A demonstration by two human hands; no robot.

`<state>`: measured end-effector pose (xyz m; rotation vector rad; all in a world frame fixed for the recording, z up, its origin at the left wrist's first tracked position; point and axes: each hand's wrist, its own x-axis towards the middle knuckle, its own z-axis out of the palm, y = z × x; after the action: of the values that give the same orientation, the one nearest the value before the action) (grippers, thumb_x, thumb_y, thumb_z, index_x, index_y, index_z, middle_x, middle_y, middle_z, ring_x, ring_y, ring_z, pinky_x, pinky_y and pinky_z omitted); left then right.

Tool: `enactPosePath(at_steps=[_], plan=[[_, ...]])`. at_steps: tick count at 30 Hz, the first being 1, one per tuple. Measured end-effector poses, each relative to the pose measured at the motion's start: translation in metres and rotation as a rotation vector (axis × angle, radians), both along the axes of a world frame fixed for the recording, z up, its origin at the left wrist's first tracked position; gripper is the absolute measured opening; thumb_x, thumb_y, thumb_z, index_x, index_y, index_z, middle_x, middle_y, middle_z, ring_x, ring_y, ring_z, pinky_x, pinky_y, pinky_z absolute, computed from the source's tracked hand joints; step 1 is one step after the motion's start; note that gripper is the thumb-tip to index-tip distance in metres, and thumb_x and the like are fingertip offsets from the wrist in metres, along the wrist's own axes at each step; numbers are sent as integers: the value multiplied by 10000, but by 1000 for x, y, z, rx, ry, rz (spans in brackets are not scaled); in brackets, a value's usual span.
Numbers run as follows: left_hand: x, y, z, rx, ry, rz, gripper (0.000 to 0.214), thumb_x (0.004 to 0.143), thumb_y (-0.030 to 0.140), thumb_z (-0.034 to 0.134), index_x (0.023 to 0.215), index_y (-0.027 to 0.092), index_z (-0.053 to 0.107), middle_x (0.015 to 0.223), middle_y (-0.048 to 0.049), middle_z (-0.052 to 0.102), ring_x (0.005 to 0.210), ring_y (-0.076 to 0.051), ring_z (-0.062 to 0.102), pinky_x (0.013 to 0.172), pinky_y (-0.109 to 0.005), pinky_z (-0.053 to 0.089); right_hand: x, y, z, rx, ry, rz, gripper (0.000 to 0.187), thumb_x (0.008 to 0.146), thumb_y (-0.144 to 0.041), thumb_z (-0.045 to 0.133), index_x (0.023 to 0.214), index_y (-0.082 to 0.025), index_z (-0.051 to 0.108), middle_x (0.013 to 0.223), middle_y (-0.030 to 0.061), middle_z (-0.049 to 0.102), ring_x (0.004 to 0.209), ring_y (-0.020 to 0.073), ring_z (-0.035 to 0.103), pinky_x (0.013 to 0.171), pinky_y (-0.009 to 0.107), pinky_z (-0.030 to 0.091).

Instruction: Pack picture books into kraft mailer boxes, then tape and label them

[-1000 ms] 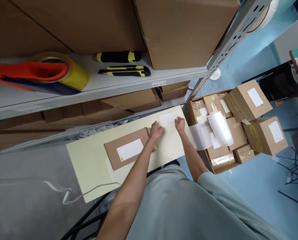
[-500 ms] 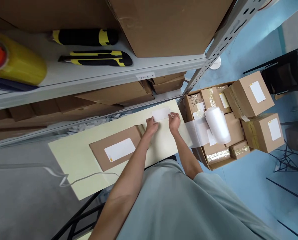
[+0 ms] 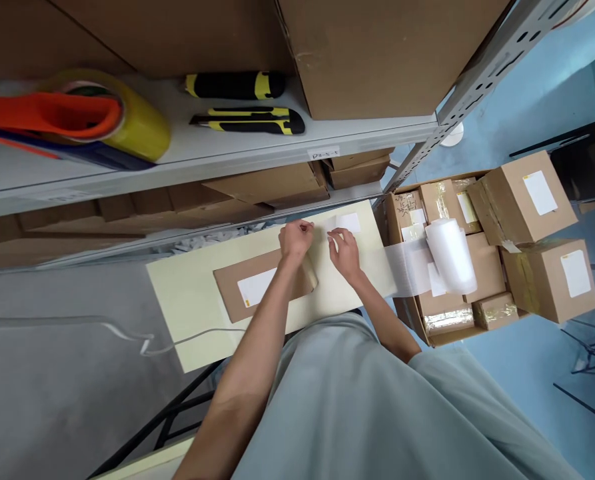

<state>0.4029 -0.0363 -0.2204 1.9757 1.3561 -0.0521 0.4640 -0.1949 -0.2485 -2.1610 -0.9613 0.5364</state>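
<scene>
Over the pale yellow board [image 3: 192, 280], my left hand [image 3: 296, 240] is closed in a pinch, its fingertips at the near end of a faint whitish strip. What it pinches is too small to make out. Close by on the right, my right hand [image 3: 344, 255] has its fingers bent and thumb and fingertips drawn together, just below the left part of a white paper label [image 3: 348, 223]. Whether it grips an edge is unclear. Beneath my left forearm lies a flat brown cardboard box [image 3: 227, 293] bearing a white label [image 3: 255, 288] with an orange mark.
Bubble wrap [image 3: 451, 257] trails from its roll onto the board's right end. The roll rests on a large carton of taped boxes [image 3: 447, 319]. Above, a shelf [image 3: 237, 150] holds cutter knives [image 3: 254, 122], a tape dispenser [image 3: 92, 117] and large cartons. A cable [image 3: 187, 339] crosses the board.
The view has shifted, so the scene sits further right. My left hand has come away from the label's left edge, and my right hand has moved leftward from its right end, nearer the left hand.
</scene>
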Motion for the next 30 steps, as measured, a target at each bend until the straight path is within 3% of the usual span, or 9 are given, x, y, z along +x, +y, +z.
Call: enactPosePath(at_steps=[6, 11, 13, 16, 20, 27, 30], plan=[[22, 6, -3, -138, -91, -54, 346, 974, 432, 689, 1117, 160, 848, 1151, -137, 855, 1085, -283, 786, 968, -343, 560, 33, 33, -30, 89, 292, -168, 380, 1083, -154, 368, 1238, -197, 712, 1184, 81, 785, 1122, 196, 754, 1060, 306, 581], [34, 1, -2, -74, -49, -82, 258, 868, 333, 765, 1067, 205, 868, 1062, -118, 861, 1067, -314, 783, 987, -387, 559, 39, 31, -40, 54, 257, -135, 414, 1084, -187, 382, 1300, -183, 735, 1264, 98, 788, 1158, 222, 744, 1099, 333, 573], [28, 5, -2, -48, -12, -48, 222, 849, 291, 760, 1027, 212, 869, 1057, -114, 859, 1077, -324, 779, 994, -402, 557, 41, 29, -43, -32, 172, -89, 470, 1113, -212, 380, 1469, -177, 686, 1348, 130, 748, 1227, 257, 707, 1140, 373, 554], [9, 15, -4, -39, 37, 11, 197, 864, 286, 743, 997, 195, 857, 1048, -115, 851, 1057, -323, 778, 983, -413, 561, 42, 31, -50, -249, 78, 23, 590, 1122, -196, 415, 1708, -190, 491, 1381, 190, 673, 1308, 327, 631, 1166, 454, 531], [-17, 23, -6, -21, 63, 29, 172, 928, 354, 722, 915, 213, 819, 1019, -98, 841, 1020, -305, 780, 964, -411, 568, 38, 41, -60, -485, 80, 184, 776, 1055, -102, 506, 1795, -266, 338, 1441, 217, 600, 1370, 364, 561, 1159, 506, 515], [-36, 15, -10, 7, 80, 8, 167, 940, 361, 720, 879, 234, 809, 1004, -103, 839, 1058, -322, 773, 1015, -433, 563, 29, 50, -72, -615, 36, 225, 844, 1006, -62, 527, 1799, -269, 327, 1600, 236, 501, 1496, 389, 465, 1181, 537, 472], [-35, 9, -8, 14, 72, -1, 164, 950, 335, 703, 890, 231, 815, 1023, -103, 846, 1060, -314, 771, 1004, -412, 565, 28, 51, -79, -591, 50, 198, 823, 1004, -104, 542, 1786, -277, 356, 1598, 237, 517, 1485, 394, 475, 1173, 566, 469]])
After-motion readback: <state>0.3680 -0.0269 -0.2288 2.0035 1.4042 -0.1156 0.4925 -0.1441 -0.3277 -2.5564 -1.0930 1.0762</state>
